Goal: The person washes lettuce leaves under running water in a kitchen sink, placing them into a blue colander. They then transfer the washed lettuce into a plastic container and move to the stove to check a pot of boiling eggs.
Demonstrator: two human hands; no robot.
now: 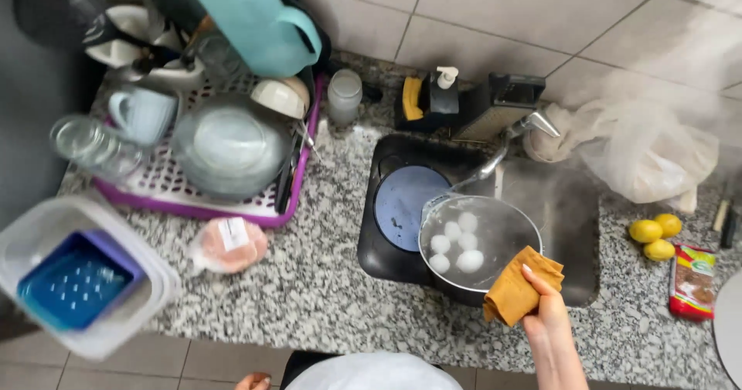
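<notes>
The right hand is closed on a folded mustard-yellow cloth, pinching it against the near right rim of a steel pot that sits over the sink. Steam rises off the pot toward the far right. Inside it lie five white eggs, bunched on the left half. The tap reaches over the pot's far rim. Just left of the pot, in the sink's left part, lies a round blue plate.

Of the left hand only a few fingertips show at the near edge; how far it is open cannot be told, and it holds nothing that can be seen.

On the granite counter, left of the sink, lies a small pinkish bagged packet. Beyond it stands a purple dish rack with a glass lid, a pale blue mug and a teal jug. At near left stands a clear tub holding a blue insert. Right of the sink lie three lemons and a red packet
</notes>
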